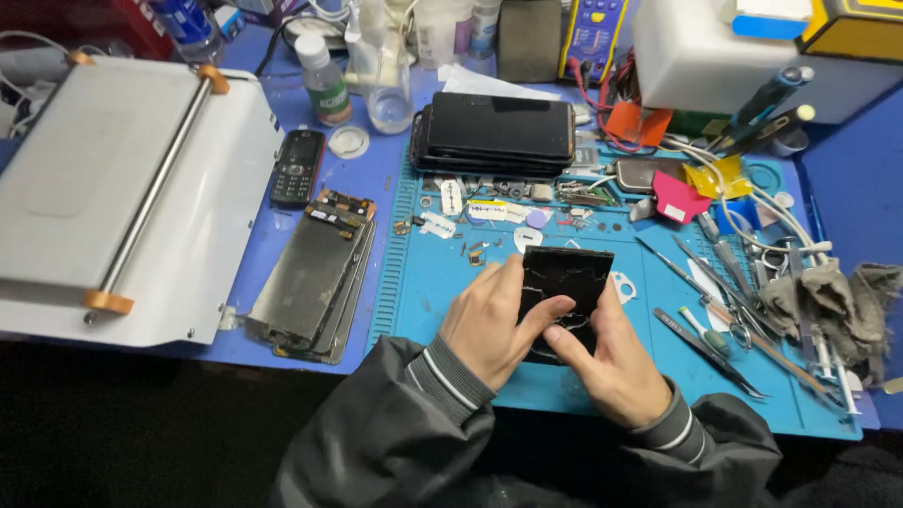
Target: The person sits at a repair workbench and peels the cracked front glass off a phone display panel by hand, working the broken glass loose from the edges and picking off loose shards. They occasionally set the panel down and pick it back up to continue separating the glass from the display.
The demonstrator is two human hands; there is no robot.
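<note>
Both hands bare: left hand [487,320], right hand [611,362]. No gloves, rings or watch visible. Sleeves: dark grey jacket, slightly shiny, creased fabric. Cuffs: ribbed knit, dark grey with thin pale stripes, one at each wrist.

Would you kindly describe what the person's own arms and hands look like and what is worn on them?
Both hands are bare, with no gloves, rings or watch showing: the left hand and the right hand. Each arm is covered by a dark grey jacket sleeve. Each sleeve ends in a ribbed knit cuff of darker grey with thin pale stripes at the wrist.
</note>
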